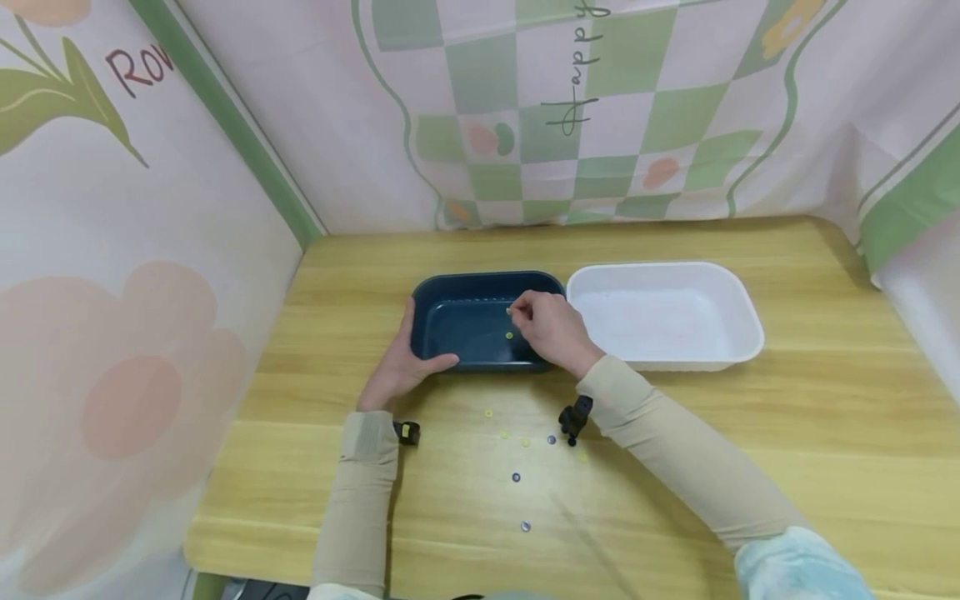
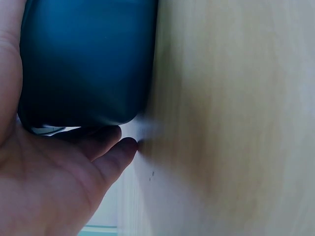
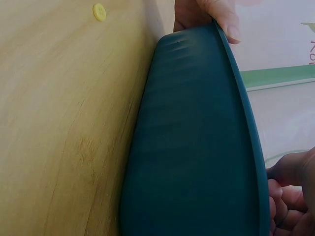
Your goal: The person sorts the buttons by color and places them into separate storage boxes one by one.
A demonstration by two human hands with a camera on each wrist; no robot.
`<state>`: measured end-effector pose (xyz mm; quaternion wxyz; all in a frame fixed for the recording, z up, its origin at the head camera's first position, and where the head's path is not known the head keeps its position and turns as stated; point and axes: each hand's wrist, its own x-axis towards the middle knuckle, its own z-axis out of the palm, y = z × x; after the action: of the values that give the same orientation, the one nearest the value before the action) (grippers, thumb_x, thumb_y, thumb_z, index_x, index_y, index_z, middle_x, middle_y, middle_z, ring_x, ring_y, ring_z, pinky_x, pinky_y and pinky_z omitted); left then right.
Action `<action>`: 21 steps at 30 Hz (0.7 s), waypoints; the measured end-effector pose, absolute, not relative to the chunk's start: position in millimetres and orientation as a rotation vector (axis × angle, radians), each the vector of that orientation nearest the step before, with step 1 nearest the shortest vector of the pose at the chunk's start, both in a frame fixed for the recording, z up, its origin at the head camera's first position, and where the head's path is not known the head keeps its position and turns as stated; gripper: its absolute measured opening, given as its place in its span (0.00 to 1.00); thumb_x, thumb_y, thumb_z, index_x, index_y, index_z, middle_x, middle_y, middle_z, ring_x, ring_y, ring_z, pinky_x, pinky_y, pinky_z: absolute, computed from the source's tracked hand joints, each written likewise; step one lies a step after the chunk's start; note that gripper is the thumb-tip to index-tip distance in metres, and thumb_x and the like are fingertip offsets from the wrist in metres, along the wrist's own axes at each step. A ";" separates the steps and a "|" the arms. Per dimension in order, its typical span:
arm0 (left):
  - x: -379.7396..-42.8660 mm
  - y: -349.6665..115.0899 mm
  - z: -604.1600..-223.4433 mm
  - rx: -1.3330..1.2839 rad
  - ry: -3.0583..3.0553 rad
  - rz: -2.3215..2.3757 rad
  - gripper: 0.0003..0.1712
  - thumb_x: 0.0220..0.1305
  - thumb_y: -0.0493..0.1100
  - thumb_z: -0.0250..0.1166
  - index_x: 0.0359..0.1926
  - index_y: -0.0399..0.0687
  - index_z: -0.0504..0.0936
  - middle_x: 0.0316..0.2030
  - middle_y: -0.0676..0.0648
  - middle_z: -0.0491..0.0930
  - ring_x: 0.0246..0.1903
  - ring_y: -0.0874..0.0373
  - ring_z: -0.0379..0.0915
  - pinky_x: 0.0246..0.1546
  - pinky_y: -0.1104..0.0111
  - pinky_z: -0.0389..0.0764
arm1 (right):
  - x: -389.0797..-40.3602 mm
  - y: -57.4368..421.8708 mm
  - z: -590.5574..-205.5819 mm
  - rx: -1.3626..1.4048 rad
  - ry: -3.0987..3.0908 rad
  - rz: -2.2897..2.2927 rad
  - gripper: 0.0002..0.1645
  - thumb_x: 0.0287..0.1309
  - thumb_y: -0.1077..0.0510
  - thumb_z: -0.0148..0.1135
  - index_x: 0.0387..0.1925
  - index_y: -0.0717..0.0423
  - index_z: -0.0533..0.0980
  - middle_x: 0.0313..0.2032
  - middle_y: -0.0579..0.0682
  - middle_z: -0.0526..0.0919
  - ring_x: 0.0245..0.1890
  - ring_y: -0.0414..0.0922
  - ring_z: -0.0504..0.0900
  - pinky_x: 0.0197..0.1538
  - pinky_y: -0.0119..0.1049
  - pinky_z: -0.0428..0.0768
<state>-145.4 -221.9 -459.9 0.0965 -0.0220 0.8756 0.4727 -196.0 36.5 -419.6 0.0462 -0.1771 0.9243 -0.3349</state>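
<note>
A dark blue basin (image 1: 480,360) stands on the table. My left hand (image 1: 397,367) grips its left end, with the thumb over the front rim and the fingers along the end wall (image 2: 88,59). Above the right part of the basin, my right hand (image 1: 553,329) pinches a small yellow button (image 1: 508,311) between thumb and fingertips. Another yellow button (image 1: 509,335) shows inside, below those fingertips. In the right wrist view, the curled fingers (image 3: 290,201) are partly hidden behind the basin's rim.
A white basin (image 1: 667,365) stands directly right of the dark one. Before them lie several loose buttons, among them a yellow button (image 1: 489,413) and a dark blue button (image 1: 516,477). A patterned curtain (image 1: 540,192) hangs behind the wooden table (image 1: 825,417).
</note>
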 end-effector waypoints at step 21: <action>-145.0 -221.6 -460.4 -0.018 2.611 1.394 0.70 0.52 0.58 0.74 0.76 0.66 0.27 0.76 0.55 0.31 0.74 0.50 0.35 0.71 0.49 0.46 | -190.5 46.9 -420.4 -0.509 2.815 -1.078 0.13 0.69 0.55 0.55 0.44 0.57 0.81 0.34 0.49 0.84 0.24 0.44 0.76 0.28 0.37 0.74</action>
<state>-145.0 -221.6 -460.4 0.0909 -0.0062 0.8785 0.4690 -190.5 46.9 -420.4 0.0421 -0.1664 0.9200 -0.3523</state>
